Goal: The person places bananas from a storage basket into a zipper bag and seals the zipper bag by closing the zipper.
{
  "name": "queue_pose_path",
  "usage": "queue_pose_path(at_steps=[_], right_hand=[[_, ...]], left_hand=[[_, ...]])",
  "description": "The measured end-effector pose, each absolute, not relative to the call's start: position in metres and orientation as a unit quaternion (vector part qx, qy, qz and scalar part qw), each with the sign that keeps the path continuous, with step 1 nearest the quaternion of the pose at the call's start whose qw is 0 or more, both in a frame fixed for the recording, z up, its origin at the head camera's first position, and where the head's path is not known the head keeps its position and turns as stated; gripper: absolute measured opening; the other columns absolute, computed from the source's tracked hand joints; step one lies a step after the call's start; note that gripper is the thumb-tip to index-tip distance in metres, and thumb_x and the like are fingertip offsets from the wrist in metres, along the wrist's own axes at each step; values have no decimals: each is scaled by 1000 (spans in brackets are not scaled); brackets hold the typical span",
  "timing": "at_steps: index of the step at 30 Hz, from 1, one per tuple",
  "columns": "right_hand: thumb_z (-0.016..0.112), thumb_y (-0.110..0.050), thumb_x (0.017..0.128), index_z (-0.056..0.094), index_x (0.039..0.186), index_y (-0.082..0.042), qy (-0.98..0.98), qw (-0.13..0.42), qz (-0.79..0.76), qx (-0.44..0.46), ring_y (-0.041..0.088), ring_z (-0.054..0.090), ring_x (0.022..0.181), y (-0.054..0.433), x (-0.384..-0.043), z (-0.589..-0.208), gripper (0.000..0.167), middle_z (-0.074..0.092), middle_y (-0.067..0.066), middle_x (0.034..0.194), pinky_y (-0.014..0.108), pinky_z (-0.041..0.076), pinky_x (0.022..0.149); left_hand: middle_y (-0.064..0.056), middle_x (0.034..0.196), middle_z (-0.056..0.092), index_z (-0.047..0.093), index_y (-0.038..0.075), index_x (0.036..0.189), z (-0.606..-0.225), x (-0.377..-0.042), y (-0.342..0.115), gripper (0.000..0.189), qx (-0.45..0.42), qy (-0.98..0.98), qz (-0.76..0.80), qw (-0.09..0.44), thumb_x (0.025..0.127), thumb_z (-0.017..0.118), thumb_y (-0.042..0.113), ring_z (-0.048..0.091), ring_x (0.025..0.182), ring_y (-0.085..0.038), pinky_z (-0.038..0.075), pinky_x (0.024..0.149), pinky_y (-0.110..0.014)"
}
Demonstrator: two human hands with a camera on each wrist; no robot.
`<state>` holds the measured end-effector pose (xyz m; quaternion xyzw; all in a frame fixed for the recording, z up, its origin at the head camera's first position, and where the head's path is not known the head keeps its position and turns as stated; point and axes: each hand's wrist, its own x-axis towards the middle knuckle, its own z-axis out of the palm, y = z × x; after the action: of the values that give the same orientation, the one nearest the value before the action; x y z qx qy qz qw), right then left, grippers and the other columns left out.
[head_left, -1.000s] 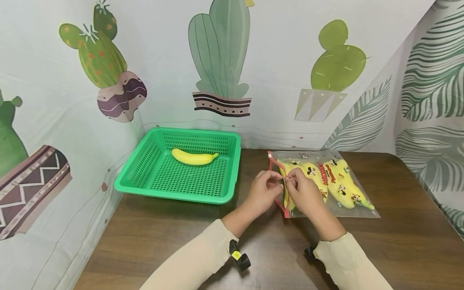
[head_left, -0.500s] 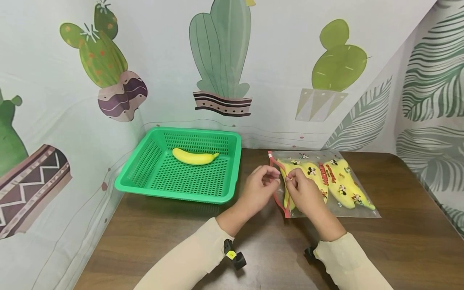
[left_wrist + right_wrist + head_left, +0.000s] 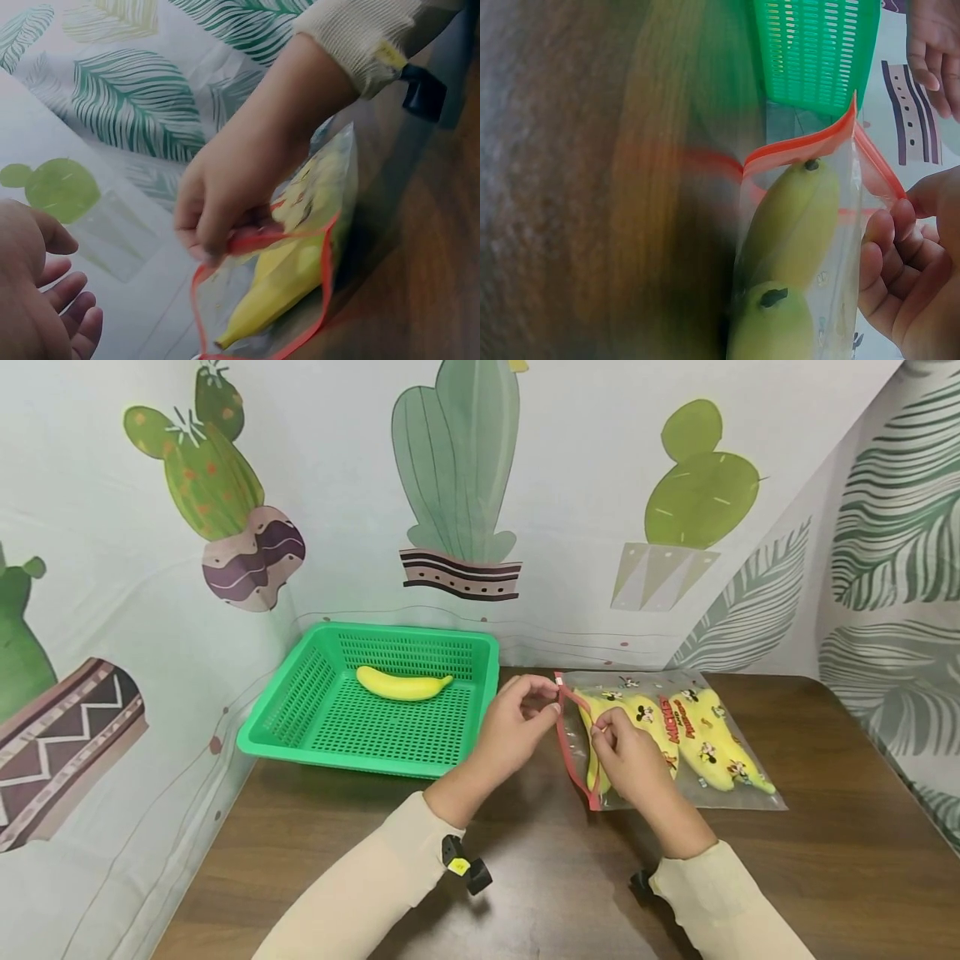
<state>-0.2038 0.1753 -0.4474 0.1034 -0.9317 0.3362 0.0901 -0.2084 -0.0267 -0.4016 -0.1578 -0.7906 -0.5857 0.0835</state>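
My left hand hovers between the basket and the bag's mouth, fingers loosely bent with nothing in them. With my right hand I pinch the red zip edge of a clear, Mickey-printed zip bag and hold its mouth open. Inside the bag lie yellow fruits; one shows as a banana in the left wrist view. Two stem ends face the opening in the right wrist view. Another banana lies in the green basket, to the left of my left hand.
A brown wooden table carries the basket and the bag. Behind it hangs a white cloth printed with cacti and leaves. The basket has raised, slotted sides. A small black camera is strapped at my left wrist.
My left hand has come away from the bag's mouth, moving left and slightly back toward the basket. The right hand has kept its pinch in place, and the bag's mouth looks wider.
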Motion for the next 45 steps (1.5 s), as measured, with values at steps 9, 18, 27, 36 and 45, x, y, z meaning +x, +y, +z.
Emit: queue_pose_path(at_steps=[9, 18, 27, 36, 45], right_hand=[[52, -16, 103, 55, 107, -5, -934, 87, 332, 102, 14, 43, 51, 176, -203, -446, 12, 52, 2, 67, 27, 35, 48], [51, -17, 103, 55, 106, -5, -934, 88, 331, 104, 11, 42, 50, 177, -203, -446, 13, 52, 2, 67, 26, 35, 47], [52, -19, 103, 54, 106, -7, -933, 80, 335, 100, 14, 44, 49, 176, -203, -446, 13, 52, 2, 67, 27, 36, 46], [50, -19, 103, 54, 107, -6, -934, 73, 335, 100, 14, 44, 50, 176, -202, -446, 14, 53, 2, 68, 27, 36, 46], [51, -19, 103, 54, 105, -6, -933, 78, 335, 105, 13, 43, 49, 178, -202, -446, 13, 51, 2, 66, 27, 36, 45]], left_hand=[[-9, 124, 62, 65, 9, 123, -389, -218, -50, 29, -152, -811, -562, 60, 95, 66, 14, 58, 121, -26, 53, 100, -46], [-6, 133, 58, 61, 14, 133, -384, -223, -72, 38, -129, -841, -524, 39, 96, 65, 20, 53, 128, -26, 49, 105, -44], [-7, 138, 56, 59, 14, 137, -383, -227, -96, 43, -103, -872, -478, 19, 96, 66, 23, 55, 130, -30, 48, 107, -45], [-8, 145, 52, 55, 15, 143, -384, -237, -124, 48, -83, -905, -418, -6, 97, 65, 28, 52, 135, -31, 46, 109, -49], [-12, 147, 50, 54, 13, 143, -384, -251, -151, 49, -68, -918, -388, -34, 99, 63, 32, 46, 140, -34, 41, 114, -53]])
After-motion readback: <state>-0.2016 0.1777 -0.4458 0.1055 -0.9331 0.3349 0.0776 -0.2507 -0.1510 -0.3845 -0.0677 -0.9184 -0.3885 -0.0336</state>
